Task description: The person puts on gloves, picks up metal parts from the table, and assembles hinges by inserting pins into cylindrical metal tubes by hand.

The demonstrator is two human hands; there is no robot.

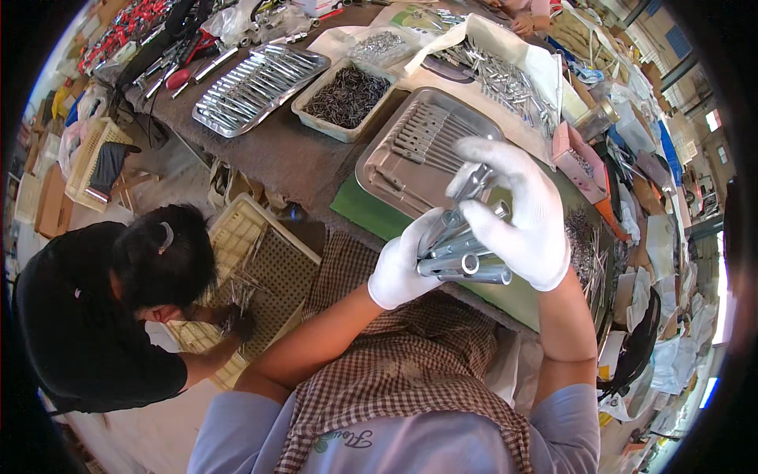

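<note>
In my left hand [401, 267], gloved in white, is a bunch of several shiny metal tubes [454, 265], their open ends pointing right. My right hand [521, 217], also in a white glove, curls its thumb and fingers around a shiny metal piece [476, 182] just above the bunch; its exact kind is hard to make out. Behind my hands, a metal tray [368, 164] on a green mat [353, 207] carries a row of slim metal rods [430, 134] with wider ends. One more rod [401, 189] lies apart from the row.
Farther back stand a bin of dark screws [347, 96] and a tray of shiny rods [257, 87]. Loose metal parts [505, 83] lie on paper at right, near a pink box [580, 162]. At left, a person [110, 308] bends over a yellowish crate [237, 225].
</note>
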